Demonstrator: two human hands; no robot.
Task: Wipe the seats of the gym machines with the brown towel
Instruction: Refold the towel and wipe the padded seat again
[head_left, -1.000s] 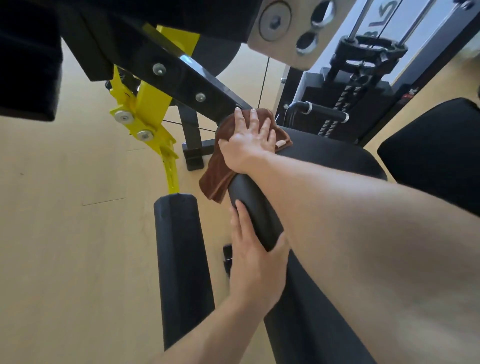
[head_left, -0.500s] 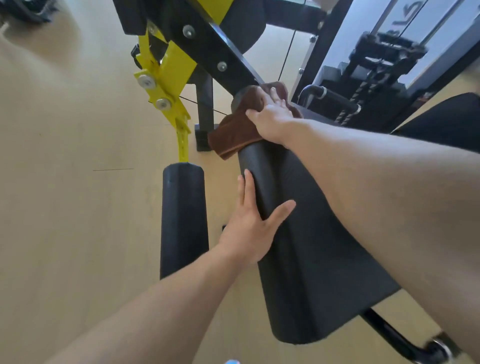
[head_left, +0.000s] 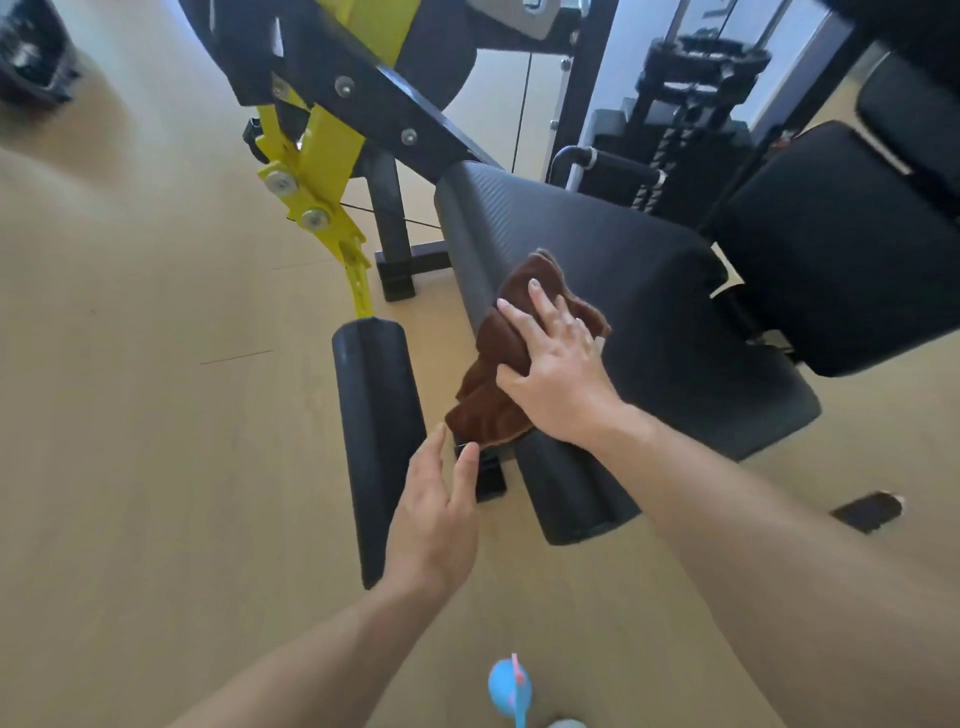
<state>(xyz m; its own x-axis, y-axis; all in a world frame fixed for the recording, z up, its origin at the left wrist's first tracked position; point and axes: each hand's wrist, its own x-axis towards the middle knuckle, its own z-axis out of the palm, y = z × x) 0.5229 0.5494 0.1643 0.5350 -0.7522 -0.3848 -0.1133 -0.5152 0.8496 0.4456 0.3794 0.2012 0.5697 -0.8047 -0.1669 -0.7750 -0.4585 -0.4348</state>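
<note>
The black padded seat (head_left: 649, 291) of a gym machine fills the middle of the view. The brown towel (head_left: 498, 384) lies crumpled over the seat's rounded left edge, partly hanging off it. My right hand (head_left: 556, 374) presses flat on the towel with fingers spread. My left hand (head_left: 441, 514) hovers just below the towel's hanging corner, fingers apart, holding nothing and off the seat.
A black foam roller pad (head_left: 376, 431) on a yellow lever arm (head_left: 317, 176) stands left of the seat. A black backrest (head_left: 852, 249) and weight stack (head_left: 675, 135) are at the right rear. A blue object (head_left: 509, 686) sits at the bottom edge. Tan floor surrounds the machine.
My right hand has dragged the towel from the seat's far end back toward me along the left edge. My left hand has let go of the seat's side and dropped lower.
</note>
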